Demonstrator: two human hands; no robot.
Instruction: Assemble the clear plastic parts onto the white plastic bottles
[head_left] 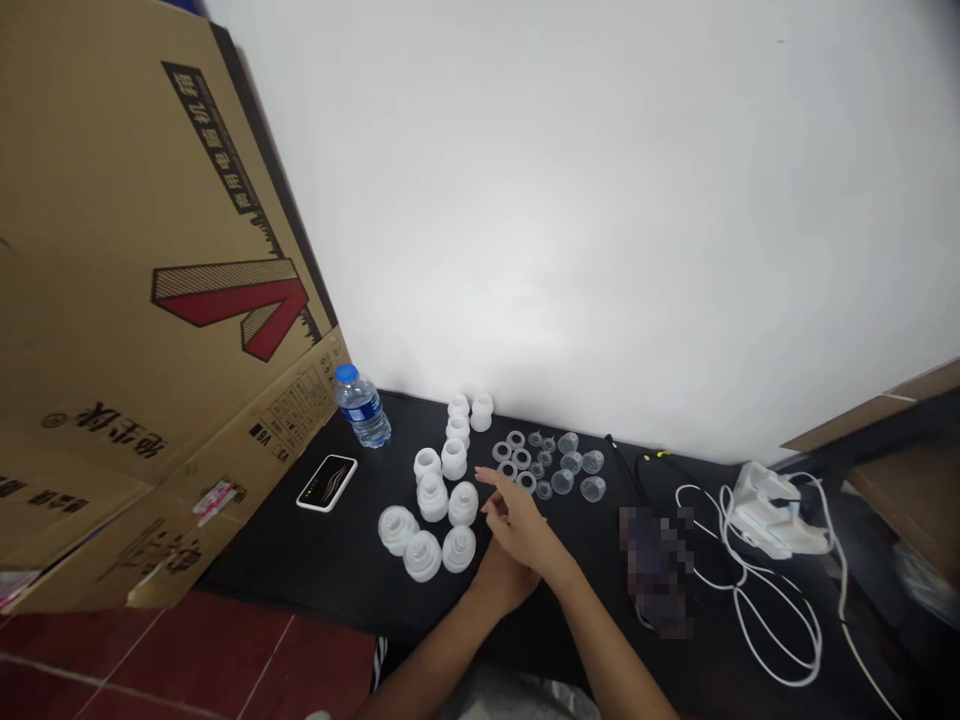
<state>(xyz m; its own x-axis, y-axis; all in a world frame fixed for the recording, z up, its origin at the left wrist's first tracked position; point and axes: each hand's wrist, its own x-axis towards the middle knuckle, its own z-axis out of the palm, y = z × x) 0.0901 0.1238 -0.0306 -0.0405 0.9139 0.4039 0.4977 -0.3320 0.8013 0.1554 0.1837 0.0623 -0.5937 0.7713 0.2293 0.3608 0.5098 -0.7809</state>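
Against a white wall, a black desk point(345, 560) was seen, with a big cardboard box point(150, 300) leaned over its left end. A water bottle point(362, 406) and a phone point(327, 483) were laid near the box.

A bunch of white plastic caps point(433, 497) was stood close together in the middle of the desk. Clear rings point(517, 460) and small clear cups point(574, 470) were set just to the right of the caps, and a white cable point(750, 600) was looped far off to the right.

The right hand point(521, 525) was held just beside the nearest cap, between the caps and the rings. Its fingers point(495, 485) were spread loose, and nothing was held in them. The left hand point(499, 585) was tucked under the right one, so it could not be told if it was closed.

Since the caps were packed so tight, one cap would best be pinched by its thin top and lifted straight up, so that the ones beside it are not knocked over.
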